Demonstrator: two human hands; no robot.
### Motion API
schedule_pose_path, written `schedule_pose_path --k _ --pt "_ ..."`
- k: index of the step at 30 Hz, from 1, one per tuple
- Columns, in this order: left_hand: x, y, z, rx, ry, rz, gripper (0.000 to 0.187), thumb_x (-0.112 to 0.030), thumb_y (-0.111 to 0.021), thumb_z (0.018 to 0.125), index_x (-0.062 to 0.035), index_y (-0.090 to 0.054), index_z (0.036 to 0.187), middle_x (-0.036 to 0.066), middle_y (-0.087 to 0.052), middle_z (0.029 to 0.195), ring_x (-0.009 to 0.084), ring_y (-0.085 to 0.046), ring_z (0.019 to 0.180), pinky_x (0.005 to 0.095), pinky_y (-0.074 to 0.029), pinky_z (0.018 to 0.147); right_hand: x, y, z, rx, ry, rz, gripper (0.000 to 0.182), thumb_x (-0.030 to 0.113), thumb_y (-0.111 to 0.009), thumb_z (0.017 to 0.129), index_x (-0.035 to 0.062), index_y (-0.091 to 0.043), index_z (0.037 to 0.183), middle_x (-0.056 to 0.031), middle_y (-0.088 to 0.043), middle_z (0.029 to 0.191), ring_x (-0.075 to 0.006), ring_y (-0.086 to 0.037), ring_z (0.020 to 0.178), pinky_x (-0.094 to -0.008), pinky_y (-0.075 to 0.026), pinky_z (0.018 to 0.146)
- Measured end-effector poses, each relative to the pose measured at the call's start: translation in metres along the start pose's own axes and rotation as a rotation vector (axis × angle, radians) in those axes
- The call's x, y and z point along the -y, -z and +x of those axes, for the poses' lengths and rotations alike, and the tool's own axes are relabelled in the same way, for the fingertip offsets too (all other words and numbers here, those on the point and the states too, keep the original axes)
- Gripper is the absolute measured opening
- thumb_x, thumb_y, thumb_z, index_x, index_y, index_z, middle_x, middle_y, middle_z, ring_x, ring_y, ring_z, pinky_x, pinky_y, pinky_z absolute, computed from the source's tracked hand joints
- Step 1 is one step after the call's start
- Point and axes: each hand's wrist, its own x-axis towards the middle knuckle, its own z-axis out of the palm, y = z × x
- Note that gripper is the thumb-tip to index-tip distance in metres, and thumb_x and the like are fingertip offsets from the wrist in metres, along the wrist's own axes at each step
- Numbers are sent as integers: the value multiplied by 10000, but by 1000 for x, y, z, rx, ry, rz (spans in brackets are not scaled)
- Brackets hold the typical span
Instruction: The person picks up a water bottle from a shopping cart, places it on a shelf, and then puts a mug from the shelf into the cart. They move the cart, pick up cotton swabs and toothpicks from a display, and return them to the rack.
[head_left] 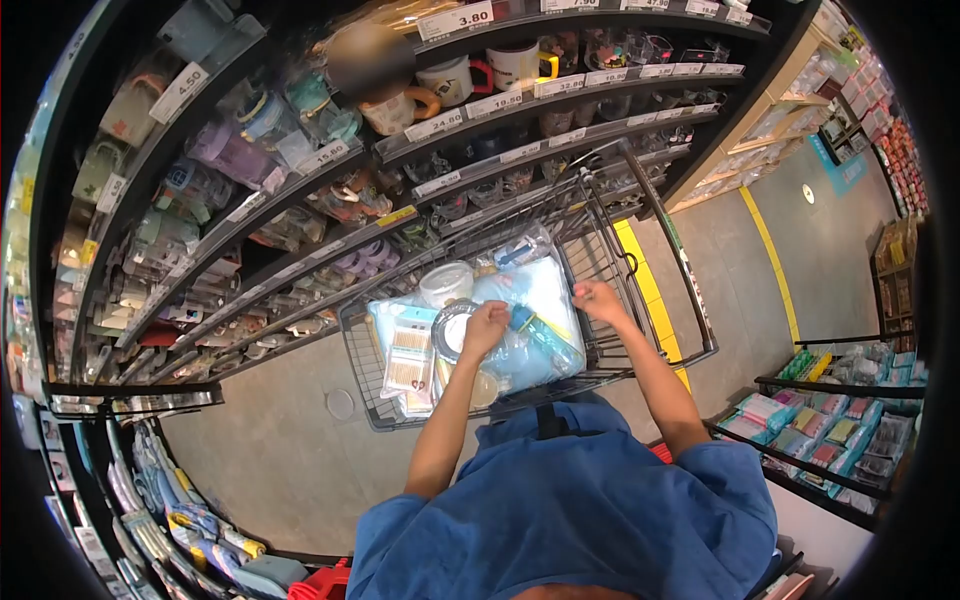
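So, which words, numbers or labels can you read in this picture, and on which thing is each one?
"3.80": price tag on the top shelf edge.
"4.50": price tag on the upper left shelf.
"24.80": price tag under the mugs.
"19.50": price tag, likely; slightly blurred.
Other shelf tags, the floor sign and the packages in the cart are too small or blurred.
The left hand and right hand show no text.
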Motion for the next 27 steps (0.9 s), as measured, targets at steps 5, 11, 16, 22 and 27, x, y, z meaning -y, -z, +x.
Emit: schedule_pose_path --k 5,11,16,22,27 --pt "-15 1 78 -113 404 -466 312 -68 -579 834 -33 -519 1138 41 -581 863 135 -567 692 254 -489 619 39 1 81 61 -24 -86 528 216 -724 730 -13 -569 1180 -168 -630 1095 -275 -601 1027 -338 -465 888" --pt "36 -19 170 -227 628 -525 222 -108 -439 882 -34 -470 1089 138 -553 875 267 -607 673 398 -582 590 10 -34 172 106 -86 -183 667 253 -711 712 -65 -477 1250 -224 -558 1220 -317 -525 1161 -345 -400 986" --pt "73 -29 204 -214 759 -478 255 -176 -456 870 -1 -476 1054 164 -551 859 268 -605 608 351 -573 516 -10 -62 202 37 -84 -202 697 327 -727 686 -13 -473 1239 -228 -555 1200 -333 -513 1168 -356 -410 979" --pt "69 -34 195 -117 801 -584 257 -204 -524 821 -51 -517 1028 147 -573 952 243 -600 669 321 -561 546 -1 -72 165 -52 106 -20 782 314 -742 691 -28 -415 1314 -279 -367 1379 -382 -319 1320 -375 -285 1078" --pt "50 -39 161 -30 767 -961 532 -313 -534 821 -87 -428 1291 160 -439 1294 308 -614 895 377 -546 716 36 -88 69 50 232 -18 654 225 -721 713 -25 -455 1255 -278 -380 1374 -391 -343 1305 -390 -300 1073"
